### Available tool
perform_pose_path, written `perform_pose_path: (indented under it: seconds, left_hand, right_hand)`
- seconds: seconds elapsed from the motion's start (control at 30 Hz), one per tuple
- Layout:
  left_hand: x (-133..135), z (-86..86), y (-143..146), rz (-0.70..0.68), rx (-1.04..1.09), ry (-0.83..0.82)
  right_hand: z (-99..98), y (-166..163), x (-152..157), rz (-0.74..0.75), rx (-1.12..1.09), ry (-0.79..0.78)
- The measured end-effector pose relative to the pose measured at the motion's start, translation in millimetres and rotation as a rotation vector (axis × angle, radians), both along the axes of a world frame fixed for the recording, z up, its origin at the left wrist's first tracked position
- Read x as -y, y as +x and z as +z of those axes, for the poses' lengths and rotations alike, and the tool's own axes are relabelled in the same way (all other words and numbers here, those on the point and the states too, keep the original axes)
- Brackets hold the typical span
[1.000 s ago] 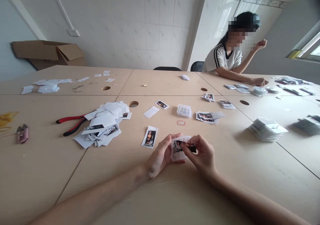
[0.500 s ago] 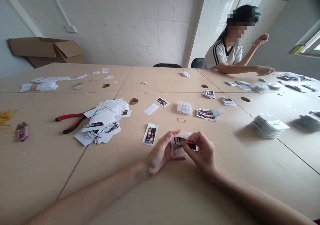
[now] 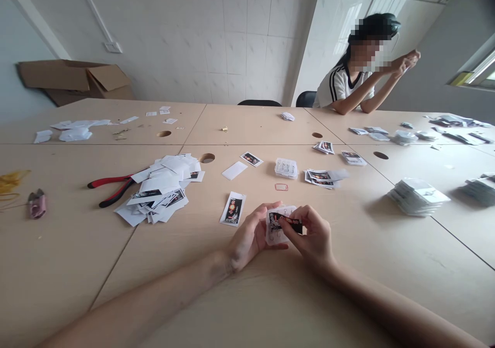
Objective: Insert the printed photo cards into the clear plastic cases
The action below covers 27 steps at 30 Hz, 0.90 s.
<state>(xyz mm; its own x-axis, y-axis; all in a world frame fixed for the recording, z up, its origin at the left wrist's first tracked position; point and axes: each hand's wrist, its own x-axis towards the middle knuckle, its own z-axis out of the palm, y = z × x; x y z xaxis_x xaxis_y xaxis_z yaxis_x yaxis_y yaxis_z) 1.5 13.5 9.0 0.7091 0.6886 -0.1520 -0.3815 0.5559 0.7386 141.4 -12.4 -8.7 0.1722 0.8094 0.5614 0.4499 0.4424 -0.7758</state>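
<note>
My left hand [image 3: 252,234] is closed around the edges of a small clear plastic box [image 3: 273,237] with hooks showing through it. In my right hand [image 3: 314,234] a black printed sticker [image 3: 284,221] is pinched between thumb and fingers. The sticker lies across the box's top face, its right end raised into my fingers. Left of my hands rests a white-edged printed sticker [image 3: 232,209]. Beyond them stands a second clear hook box [image 3: 286,168], with a small red-outlined rectangle [image 3: 281,187] on the table in front of it.
A heap of sticker papers [image 3: 160,185] partly covers red-handled pliers [image 3: 116,188]. Pink-handled cutters [image 3: 36,204] lie far left. Stacks of flat clear packs [image 3: 417,197] stand at right, near more stickers [image 3: 320,178]. Across the table [image 3: 216,296] sits another person [image 3: 344,87].
The other person's lowered hand has risen from the table to meet the raised one. My hands, the box and the sticker stay almost the same; the view shifts slightly.
</note>
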Motion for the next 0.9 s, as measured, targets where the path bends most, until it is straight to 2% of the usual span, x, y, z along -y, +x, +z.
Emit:
perform_pose_path:
  seconds: [0.53, 0.9]
  left_hand:
    - [1.2, -1.7, 0.9, 0.031, -0.009, 0.016]
    - [2.1, 5.3, 1.3, 0.027, -0.072, 0.067]
  right_hand:
    - [-0.5, 0.2, -1.0, -0.005, -0.023, -0.016]
    - [0.8, -0.6, -1.1, 0.003, -0.014, -0.010]
